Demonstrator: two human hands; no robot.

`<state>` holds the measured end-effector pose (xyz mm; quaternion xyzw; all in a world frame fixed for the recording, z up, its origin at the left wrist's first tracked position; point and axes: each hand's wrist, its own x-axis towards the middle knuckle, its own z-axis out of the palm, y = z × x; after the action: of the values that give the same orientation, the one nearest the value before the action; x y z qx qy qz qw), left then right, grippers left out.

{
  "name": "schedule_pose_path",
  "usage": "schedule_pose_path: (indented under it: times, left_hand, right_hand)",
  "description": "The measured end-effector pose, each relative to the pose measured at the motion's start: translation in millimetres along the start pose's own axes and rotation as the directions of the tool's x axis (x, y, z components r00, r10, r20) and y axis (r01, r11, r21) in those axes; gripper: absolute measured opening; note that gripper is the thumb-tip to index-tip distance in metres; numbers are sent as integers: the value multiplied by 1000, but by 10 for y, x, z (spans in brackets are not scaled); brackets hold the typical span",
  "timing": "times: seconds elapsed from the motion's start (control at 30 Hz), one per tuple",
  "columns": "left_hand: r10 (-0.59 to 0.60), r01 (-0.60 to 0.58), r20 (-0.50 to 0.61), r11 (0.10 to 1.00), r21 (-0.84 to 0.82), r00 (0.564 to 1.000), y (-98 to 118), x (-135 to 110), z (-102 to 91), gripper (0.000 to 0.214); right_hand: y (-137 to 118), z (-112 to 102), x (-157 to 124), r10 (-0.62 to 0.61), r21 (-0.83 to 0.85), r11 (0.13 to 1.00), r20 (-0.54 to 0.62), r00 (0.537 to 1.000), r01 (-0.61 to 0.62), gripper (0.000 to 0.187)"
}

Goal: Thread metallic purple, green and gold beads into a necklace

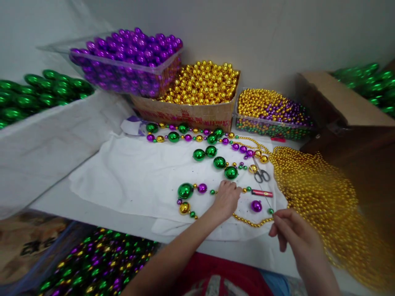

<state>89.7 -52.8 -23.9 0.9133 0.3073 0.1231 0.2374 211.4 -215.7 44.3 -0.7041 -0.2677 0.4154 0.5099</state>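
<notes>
My left hand (226,199) rests on the white cloth with its fingers curled down and pressed together; what they hold, if anything, is hidden. Around it lies a partly strung bead strand with a large green bead (185,191), a gold bead (184,208) and a purple bead (202,188). My right hand (298,232) pinches a thin thread (268,202) between thumb and forefinger, with a small green bead (270,211) close to the fingertips. A loose purple bead (256,206) and a red lighter (261,193) lie between the hands. Scissors (261,176) lie just beyond.
Behind stand a tub of purple beads (123,65), a carton of gold beads (185,111) and a tub of mixed small beads (271,123). Gold bead chains (321,197) are heaped at right, beside a cardboard box (345,98). Loose green beads (219,163) sit mid-cloth.
</notes>
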Motion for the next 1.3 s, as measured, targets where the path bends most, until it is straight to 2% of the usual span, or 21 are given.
schedule_pose_path:
  times: [0.03,0.07,0.1,0.13,0.17,0.23,0.27,0.3,0.37,0.43,0.6,1.1,1.3]
  left_hand:
    - [-42,37,-30,990,-137,999,-18,-3,-25,11]
    - [-110,86,-59,943,-321,992,-43,-13,-70,12]
    - [-200,134,-69,837,-531,977,-72,-26,-130,14]
    - [-293,169,-44,660,-732,955,-105,-41,-198,16]
    - [-363,183,15,433,-883,932,-140,-55,-267,17]
    - [-404,161,152,-11,-987,902,-211,-81,-384,19]
    - [-393,145,201,-169,-975,897,-245,-92,-423,19]
    - [-384,129,233,-277,-952,894,-276,-100,-449,19]
    - [-387,96,255,-385,-918,886,-327,-113,-464,17]
    - [-395,69,250,-419,-905,884,-357,-120,-451,15]
    - [-396,47,235,-429,-902,888,-357,-131,-421,12]
    - [-374,40,252,-491,-870,892,-317,-163,-462,12]
    - [-385,21,241,-494,-869,891,-294,-192,-492,14]
  right_hand:
    - [13,27,-10,5,17,1000,6,1000,-6,34]
    - [22,48,-25,11,28,1000,10,1000,-12,34]
    - [30,67,-43,19,32,999,17,1000,-19,33]
    - [36,84,-65,30,28,999,33,999,-31,33]
    - [43,101,-86,45,17,999,55,997,-46,33]
    - [61,138,-123,82,-18,997,121,989,-80,36]
    - [70,159,-137,98,-35,995,144,985,-94,38]
    - [78,183,-148,108,-47,994,153,982,-102,40]
    - [81,231,-165,114,-57,993,135,984,-107,42]
    - [64,271,-179,110,-64,992,88,990,-105,42]
    - [-6,298,-192,87,-106,991,32,996,-83,43]
    - [-22,279,-198,107,-152,983,12,994,-104,45]
    - [-80,325,-255,31,-177,983,-27,999,-36,43]
